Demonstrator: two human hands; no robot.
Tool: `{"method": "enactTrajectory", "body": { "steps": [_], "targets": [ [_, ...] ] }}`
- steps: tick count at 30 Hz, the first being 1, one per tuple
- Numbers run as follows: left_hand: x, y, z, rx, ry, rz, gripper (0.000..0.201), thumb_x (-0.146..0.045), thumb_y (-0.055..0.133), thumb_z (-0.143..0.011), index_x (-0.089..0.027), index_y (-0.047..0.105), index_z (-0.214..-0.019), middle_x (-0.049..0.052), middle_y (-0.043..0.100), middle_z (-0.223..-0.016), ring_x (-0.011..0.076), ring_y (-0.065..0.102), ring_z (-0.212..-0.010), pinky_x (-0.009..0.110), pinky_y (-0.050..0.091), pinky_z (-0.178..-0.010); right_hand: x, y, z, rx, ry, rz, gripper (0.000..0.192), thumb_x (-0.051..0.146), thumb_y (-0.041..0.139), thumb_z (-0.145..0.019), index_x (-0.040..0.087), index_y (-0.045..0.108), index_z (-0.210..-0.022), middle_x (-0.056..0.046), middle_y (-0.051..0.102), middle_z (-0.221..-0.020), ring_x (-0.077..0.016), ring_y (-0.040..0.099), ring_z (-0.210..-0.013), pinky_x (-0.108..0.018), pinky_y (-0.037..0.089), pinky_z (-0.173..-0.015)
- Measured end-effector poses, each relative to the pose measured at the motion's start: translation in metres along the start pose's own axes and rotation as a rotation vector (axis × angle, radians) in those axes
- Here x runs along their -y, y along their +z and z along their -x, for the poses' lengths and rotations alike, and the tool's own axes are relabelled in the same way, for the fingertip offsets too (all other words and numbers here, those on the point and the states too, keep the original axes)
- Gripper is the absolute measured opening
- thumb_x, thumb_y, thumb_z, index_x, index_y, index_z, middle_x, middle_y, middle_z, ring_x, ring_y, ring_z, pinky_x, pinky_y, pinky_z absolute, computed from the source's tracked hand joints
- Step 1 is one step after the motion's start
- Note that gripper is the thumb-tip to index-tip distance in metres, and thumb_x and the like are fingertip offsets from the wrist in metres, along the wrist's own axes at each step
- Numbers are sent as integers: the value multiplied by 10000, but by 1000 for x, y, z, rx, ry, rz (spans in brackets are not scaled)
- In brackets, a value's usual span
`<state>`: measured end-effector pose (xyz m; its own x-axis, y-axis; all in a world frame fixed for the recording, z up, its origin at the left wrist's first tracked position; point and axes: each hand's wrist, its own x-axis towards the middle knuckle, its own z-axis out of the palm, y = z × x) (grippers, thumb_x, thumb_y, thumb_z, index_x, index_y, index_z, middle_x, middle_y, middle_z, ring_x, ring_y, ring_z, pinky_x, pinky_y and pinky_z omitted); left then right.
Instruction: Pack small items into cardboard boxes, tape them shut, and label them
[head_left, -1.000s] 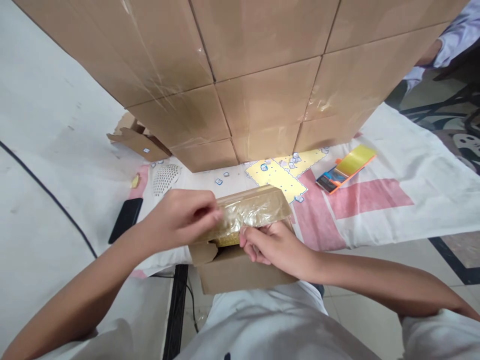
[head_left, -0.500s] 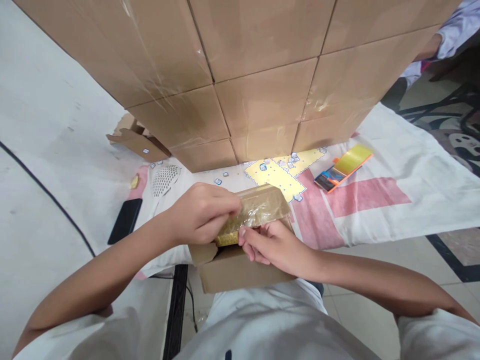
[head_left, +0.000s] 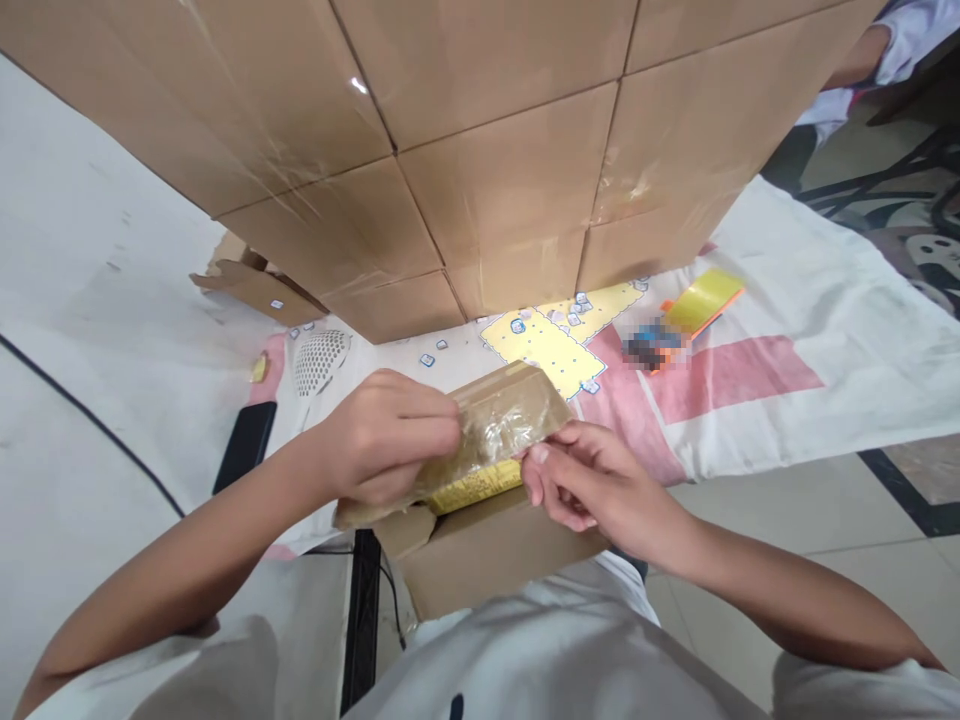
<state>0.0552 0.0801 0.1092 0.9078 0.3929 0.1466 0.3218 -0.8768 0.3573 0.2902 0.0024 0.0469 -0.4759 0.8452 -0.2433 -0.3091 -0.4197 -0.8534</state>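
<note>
A small cardboard box [head_left: 502,560] rests against my body at the table edge, its front flap down and its top flap lifted. Shiny packing tape [head_left: 506,425] covers the top flap and runs leftward beneath my left hand [head_left: 394,435], whose fingers are closed on it. Thumb and fingers of my right hand [head_left: 581,475] pinch the lower right edge of the taped flap. Through the gap shows something yellow with a printed pattern [head_left: 476,487]; most of it is hidden inside the box.
Big taped cartons [head_left: 510,180] are stacked at the back of the cloth-covered table [head_left: 795,300]. An orange and yellow tape dispenser [head_left: 697,305] lies to the right. On the left are a black phone [head_left: 246,440] and a torn carton [head_left: 259,290]. Another person's sleeve [head_left: 919,45] shows top right.
My right hand has slid right along the flap's edge, and my left hand has shifted slightly left. The opening shows more of the yellow thing, and the tape's left end now sticks out.
</note>
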Motion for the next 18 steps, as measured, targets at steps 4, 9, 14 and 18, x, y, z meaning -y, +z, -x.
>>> {"method": "enactTrajectory", "body": {
  "steps": [4, 9, 14, 18],
  "targets": [
    [-7, 6, 0, -18, -122, -17, 100, -249, 456, -925, -234, 547, -885, -47, 477, -531, 134, 413, -465, 278, 315, -507, 3, -5, 0, -9, -30, -1, 319, 447, 637, -943, 168, 559, -811, 22, 610, -705, -30, 388, -420, -218, 235, -398],
    [-8, 20, -11, -68, -141, -70, 86, -198, 473, -977, -209, 542, -926, -56, 561, -642, 95, 506, -542, 214, 360, -548, 2, 6, -9, 31, 69, 121, 217, 345, 723, -890, 165, 616, -834, 62, 544, -612, -53, 419, -483, -209, 307, -449],
    [-1, 25, -6, -234, -84, -110, 222, -56, 393, -942, -198, 560, -978, 39, 643, -931, 101, 558, -685, 205, 420, -602, -6, 20, -19, 81, 71, 164, 280, 358, 604, -976, 162, 624, -777, 70, 478, -529, -64, 411, -494, -216, 308, -482],
    [2, 19, 5, -258, -13, -38, 245, -27, 358, -882, -215, 442, -750, -13, 511, -656, 115, 456, -558, 240, 353, -545, -12, 19, -20, 103, 59, 166, 311, 380, 582, -993, 163, 607, -770, 69, 467, -545, -65, 408, -508, -226, 307, -504]
  ]
}}
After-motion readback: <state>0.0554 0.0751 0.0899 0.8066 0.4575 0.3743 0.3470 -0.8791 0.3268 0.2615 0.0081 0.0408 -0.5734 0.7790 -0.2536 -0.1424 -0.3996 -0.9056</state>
